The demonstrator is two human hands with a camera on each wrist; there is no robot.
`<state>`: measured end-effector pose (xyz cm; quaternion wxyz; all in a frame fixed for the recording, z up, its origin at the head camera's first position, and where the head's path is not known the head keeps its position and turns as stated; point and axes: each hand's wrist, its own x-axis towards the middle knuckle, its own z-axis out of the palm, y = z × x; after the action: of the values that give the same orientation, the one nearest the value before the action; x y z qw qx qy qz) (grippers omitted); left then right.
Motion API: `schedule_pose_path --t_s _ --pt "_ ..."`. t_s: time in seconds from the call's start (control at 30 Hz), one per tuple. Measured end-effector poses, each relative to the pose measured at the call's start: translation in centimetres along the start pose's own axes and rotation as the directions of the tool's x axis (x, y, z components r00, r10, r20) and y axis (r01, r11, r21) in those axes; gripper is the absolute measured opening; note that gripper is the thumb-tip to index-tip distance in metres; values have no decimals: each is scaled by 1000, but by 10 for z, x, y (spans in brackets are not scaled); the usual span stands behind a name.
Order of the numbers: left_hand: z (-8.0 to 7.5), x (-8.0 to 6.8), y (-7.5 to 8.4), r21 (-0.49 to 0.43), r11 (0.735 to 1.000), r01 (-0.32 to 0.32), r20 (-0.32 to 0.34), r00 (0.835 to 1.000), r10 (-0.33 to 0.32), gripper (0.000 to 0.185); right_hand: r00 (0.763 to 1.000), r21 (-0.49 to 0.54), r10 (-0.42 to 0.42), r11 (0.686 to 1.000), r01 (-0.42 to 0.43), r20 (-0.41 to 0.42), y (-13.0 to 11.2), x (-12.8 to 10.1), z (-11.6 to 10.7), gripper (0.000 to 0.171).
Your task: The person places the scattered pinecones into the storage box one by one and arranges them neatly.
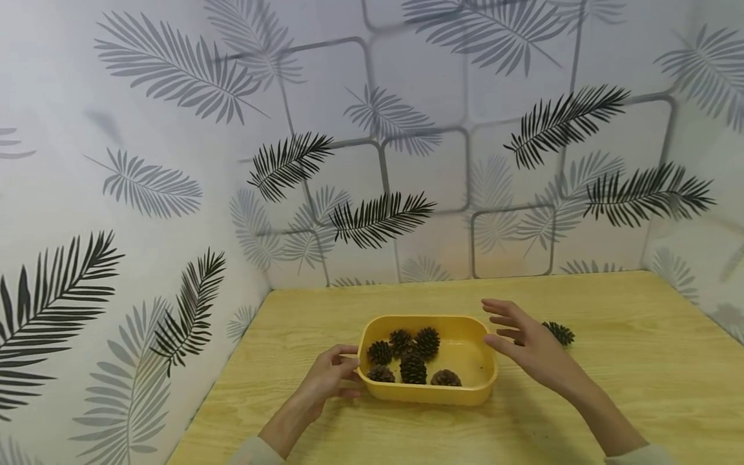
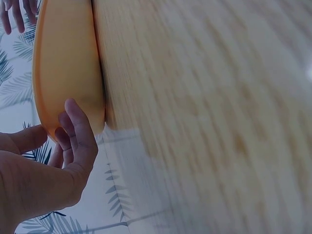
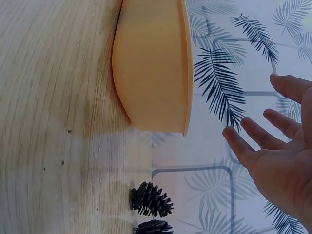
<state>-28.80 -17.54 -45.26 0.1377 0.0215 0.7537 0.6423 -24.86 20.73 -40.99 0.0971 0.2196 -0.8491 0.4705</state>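
Here the shallow yellow plastic tub [image 1: 428,387] sits low in the middle of the head view on the pale wooden tabletop [image 1: 610,400], with six brown pine cones [image 1: 413,368] clustered toward its left half. The left hand [image 1: 328,381] rests against the tub's left end, thumb on the rim and fingers lightly curled along the wall. The right hand [image 1: 526,342] hovers just off the tub's right end, fingers spread and straight, holding nothing. One loose pine cone [image 1: 559,332] lies on the table just behind that hand, right of centre in the frame.

Judging from this, the step in hand is steadying the tub while the right hand works beside it; a firm brace from the left, pressing sideways rather than down, should keep the light tub from sliding or tipping.

The left wrist view, blurred, shows fingertips [image 2: 73,109] touching the tub's outer wall [image 2: 68,63], contact the head view only suggests. The right wrist view shows the open palm [image 3: 280,165] clear of the tub and the loose cone [image 3: 151,200] at the table's edge by the wall, but not the tub's contents.
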Motion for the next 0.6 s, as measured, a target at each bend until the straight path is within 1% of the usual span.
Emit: schedule_pose_path --t_s 0.13,0.37,0.47,0.6 --pt "0 1 0 6 1000 -9 -6 1000 9 42 1000 -23 1 1000 -2 -22 5 -2 -6 56" --pt "0 3 -2 10 1000 -14 -6 1000 14 44 998 14 49 999 -48 -44 12 -6 -14 55" --pt "0 3 -3 8 1000 -14 -6 1000 14 44 997 3 56 998 -56 -58 13 -8 -18 55" --pt "0 3 -4 5 1000 -11 -7 1000 11 43 995 -47 53 997 -57 -90 15 -9 -22 53"
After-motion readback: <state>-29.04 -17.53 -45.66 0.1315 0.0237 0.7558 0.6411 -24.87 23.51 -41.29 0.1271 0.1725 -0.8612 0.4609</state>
